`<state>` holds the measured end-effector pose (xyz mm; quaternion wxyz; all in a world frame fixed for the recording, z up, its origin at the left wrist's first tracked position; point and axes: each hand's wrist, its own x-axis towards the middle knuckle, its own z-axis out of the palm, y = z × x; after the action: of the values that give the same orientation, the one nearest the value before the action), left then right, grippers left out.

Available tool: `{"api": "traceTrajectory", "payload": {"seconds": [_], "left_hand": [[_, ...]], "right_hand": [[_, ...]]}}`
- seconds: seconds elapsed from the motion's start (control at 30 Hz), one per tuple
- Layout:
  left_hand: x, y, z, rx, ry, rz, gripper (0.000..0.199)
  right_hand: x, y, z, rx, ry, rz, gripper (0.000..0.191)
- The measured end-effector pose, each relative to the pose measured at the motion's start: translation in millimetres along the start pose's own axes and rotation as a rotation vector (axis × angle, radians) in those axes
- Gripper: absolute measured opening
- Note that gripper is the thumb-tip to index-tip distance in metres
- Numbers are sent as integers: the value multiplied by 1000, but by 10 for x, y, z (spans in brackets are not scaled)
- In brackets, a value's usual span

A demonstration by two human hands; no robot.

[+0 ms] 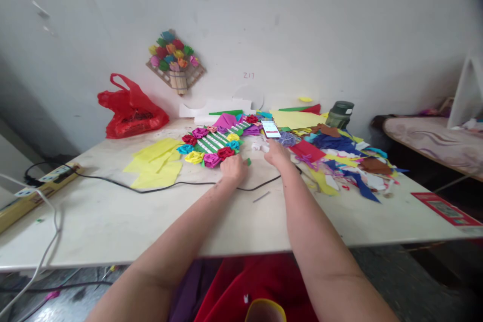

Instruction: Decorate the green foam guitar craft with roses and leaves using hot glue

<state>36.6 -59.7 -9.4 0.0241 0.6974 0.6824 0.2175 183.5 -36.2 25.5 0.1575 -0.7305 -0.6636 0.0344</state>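
Observation:
On the table lies a craft piece of green and white woven strips [213,142], ringed by crepe-paper flowers in red, yellow, blue and magenta. My left hand [233,168] rests closed at its near edge, just below a red paper flower [225,153]. A small green paper leaf [248,162] shows beside its knuckles; what the fingers grip is hidden. My right hand [278,155] reaches to the lower edge of a lit phone [270,130], a finger stretched out and nothing visible in its grasp. White crumpled material [258,146] lies left of this hand.
Yellow paper sheets [158,161] lie left, colourful scraps [339,153] right. A black cable [151,190] crosses from the power strip [49,181]. A thin grey stick [261,196] lies in front. Behind stand a red plastic bag [132,110] and a dark green bottle [339,114].

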Motion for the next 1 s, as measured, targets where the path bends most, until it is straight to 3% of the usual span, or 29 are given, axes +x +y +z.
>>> {"api": "traceTrajectory", "payload": {"seconds": [0.17,0.33,0.5,0.63,0.83,1.0], "left_hand": [[109,134,75,36,-56,-42,34],[193,164,136,-5,-134,-84,27],[147,51,22,-164,-66,-111,19],[113,-86,-139,-523,12,-72,14],[95,-175,-185,-1225,-49,-154,22],[32,-219,-148,-1397,-103,-127,26]], "right_hand": [[18,5,23,-4,22,12,51],[47,23,51,-11,46,5,50],[47,29,50,1,63,12,49],[6,2,30,50,94,18,49],[11,-20,24,243,185,68,47],[115,2,120,576,179,99,37]]}}
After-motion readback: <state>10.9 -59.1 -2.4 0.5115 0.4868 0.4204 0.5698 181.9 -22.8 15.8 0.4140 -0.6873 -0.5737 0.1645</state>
